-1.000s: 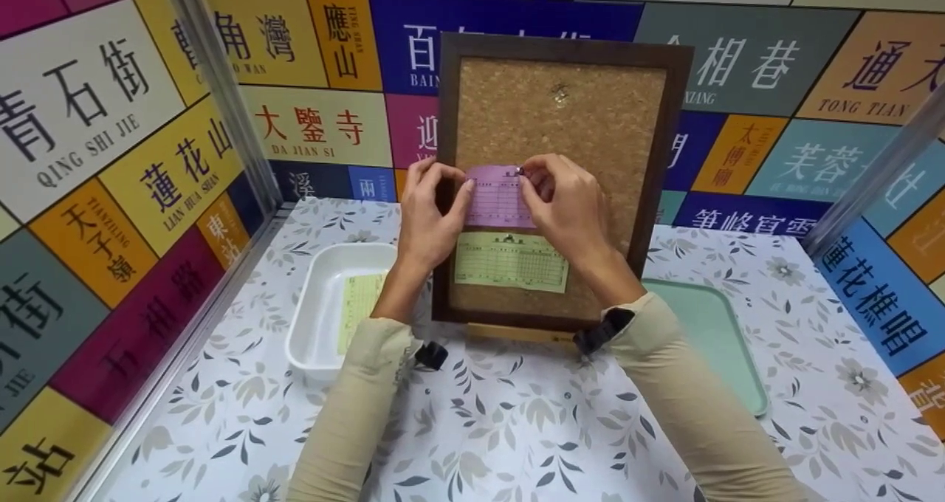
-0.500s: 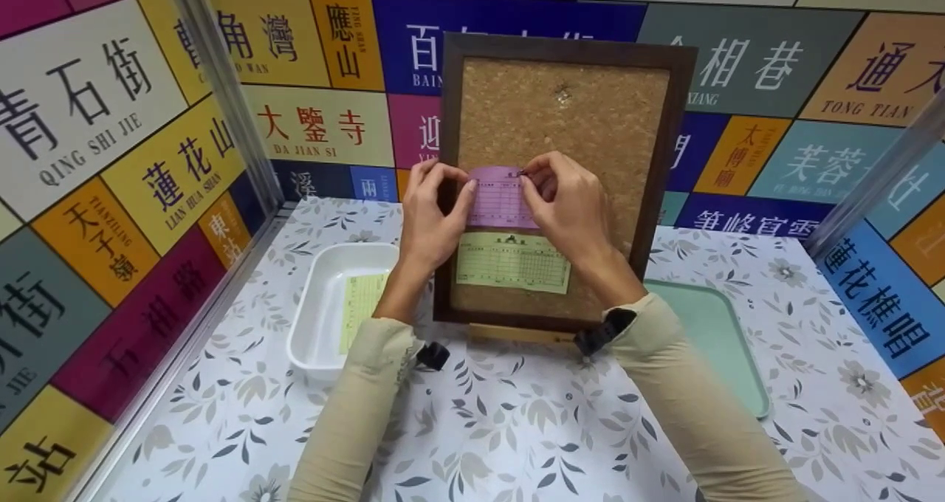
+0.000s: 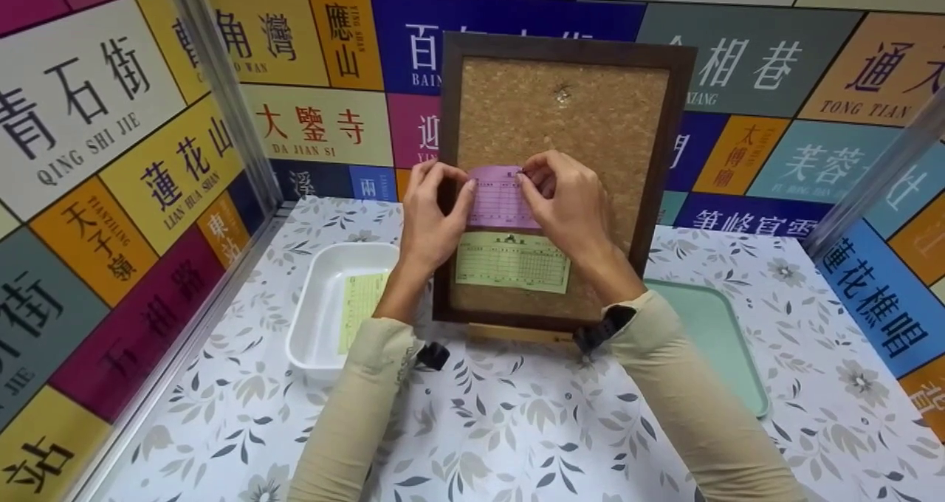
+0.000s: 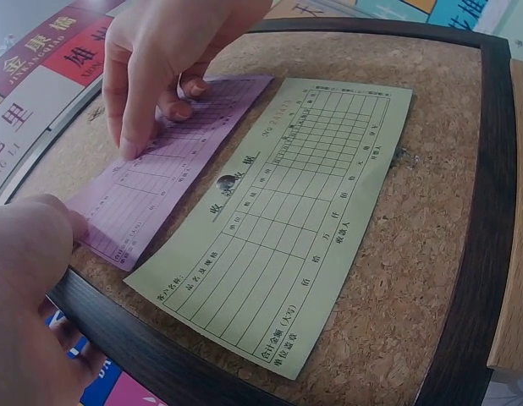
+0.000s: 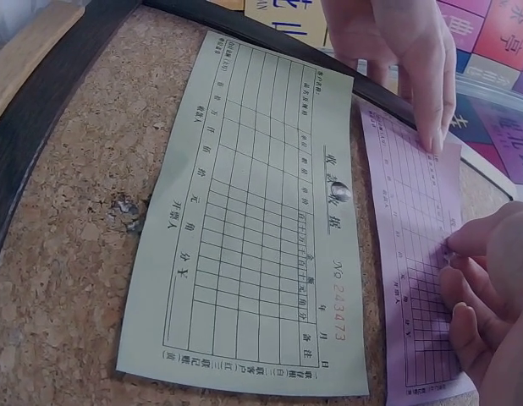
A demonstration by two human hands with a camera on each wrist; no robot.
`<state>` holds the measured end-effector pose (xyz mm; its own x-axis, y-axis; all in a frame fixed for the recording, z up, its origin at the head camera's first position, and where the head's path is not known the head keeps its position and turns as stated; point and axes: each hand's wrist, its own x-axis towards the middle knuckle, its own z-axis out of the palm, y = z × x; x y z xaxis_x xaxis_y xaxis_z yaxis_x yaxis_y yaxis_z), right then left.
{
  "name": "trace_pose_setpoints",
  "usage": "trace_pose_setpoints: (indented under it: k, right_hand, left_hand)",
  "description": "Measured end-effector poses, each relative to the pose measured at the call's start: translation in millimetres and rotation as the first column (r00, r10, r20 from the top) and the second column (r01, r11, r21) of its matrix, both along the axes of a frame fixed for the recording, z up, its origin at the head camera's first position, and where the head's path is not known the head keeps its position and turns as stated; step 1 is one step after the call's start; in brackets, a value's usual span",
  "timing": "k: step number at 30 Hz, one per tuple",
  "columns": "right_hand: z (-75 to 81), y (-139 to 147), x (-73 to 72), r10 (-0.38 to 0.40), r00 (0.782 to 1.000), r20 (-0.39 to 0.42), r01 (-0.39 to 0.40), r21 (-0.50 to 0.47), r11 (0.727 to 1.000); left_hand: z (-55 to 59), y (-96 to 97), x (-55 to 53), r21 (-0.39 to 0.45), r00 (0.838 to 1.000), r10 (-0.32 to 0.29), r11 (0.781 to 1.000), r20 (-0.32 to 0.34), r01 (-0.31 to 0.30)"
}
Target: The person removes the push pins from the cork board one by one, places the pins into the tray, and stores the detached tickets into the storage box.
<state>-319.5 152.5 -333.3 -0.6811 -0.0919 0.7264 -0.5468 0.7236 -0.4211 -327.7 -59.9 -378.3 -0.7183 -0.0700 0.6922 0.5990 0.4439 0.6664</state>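
Observation:
A purple receipt slip (image 3: pixel 496 205) lies against the cork board (image 3: pixel 509 111), above a green receipt slip (image 3: pixel 511 262). One round silver thumbtack (image 5: pixel 339 193) fixes the green slip near its top edge. At the purple slip's left edge, my left hand (image 3: pixel 435 210) holds it between thumb and fingertip. My right hand (image 3: pixel 572 199) pinches a small thumbtack at the slip's upper right; fingers mostly hide it. The right wrist view shows these fingers close against the purple paper.
The board's dark frame (image 3: pixel 679 118) leans upright on a wooden stand (image 3: pixel 517 332). A white tray (image 3: pixel 303 339) with a yellow-green slip (image 3: pixel 360 306) sits left, a pale green tray (image 3: pixel 720 339) right. Patterned walls enclose the floral tabletop (image 3: pixel 502 428) at the back and sides.
Almost nothing moves. My right fingers shift slightly at the purple slip's top edge, where the dark tack shows less than before. The left hand stays in place.

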Motion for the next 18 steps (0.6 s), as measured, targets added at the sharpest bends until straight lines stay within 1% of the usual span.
trace_pose_setpoints:
  k: [4, 10, 18]
  right_hand:
    - [0.3, 0.5, 0.1, -0.003, 1.000, -0.002, 0.003, 0.005, 1.000]
    - [1.0, -0.4, -1.0, 0.021, 1.000, -0.001, -0.021, 0.001, 1.000]
    - [0.7, 0.0, 0.2, 0.044, 0.999, -0.021, -0.044, 0.009, 0.999]
  left_hand:
    - [0.0, 0.5, -0.1, 0.004, 1.000, -0.001, 1.000, -0.002, 0.001]
    - [-0.6, 0.4, 0.3, 0.004, 1.000, 0.001, 1.000, 0.007, -0.001]
    - [-1.8, 0.9, 0.0, 0.025, 1.000, -0.021, 0.999, 0.001, 0.021]
